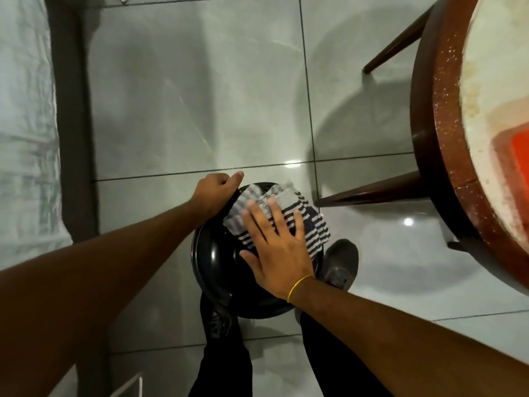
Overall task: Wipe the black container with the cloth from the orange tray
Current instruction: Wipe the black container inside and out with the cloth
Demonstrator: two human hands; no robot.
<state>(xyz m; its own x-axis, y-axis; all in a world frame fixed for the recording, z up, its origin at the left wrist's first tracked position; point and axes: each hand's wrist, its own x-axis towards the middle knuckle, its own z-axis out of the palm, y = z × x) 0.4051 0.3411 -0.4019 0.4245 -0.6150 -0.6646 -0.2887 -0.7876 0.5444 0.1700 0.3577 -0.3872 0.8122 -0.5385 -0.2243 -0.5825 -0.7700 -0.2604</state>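
- The left hand (219,190) curls over the far-left rim of the black container (217,262), fingers closed on it and the thumb pointing away; that arm reaches in low from the left edge of the view. Risk: this one-sided hold is all that steadies the container, so a hard push could tip or turn it.
- The black container sits low over the tiled floor (200,110), between the person's shoes; whether it rests on the floor or on a stand is hard to tell, as its base is hidden.
- The striped cloth (289,213) lies bunched on the container's far-right part, overhanging the rim. Risk: the loose overhang could slip off if the palm slides past the edge.
- The right hand (279,247) presses flat on the cloth, fingers spread wide, gripping nothing, wrist low.
- The orange tray (515,164) sits on the round surface (486,81) at the right edge, well apart.
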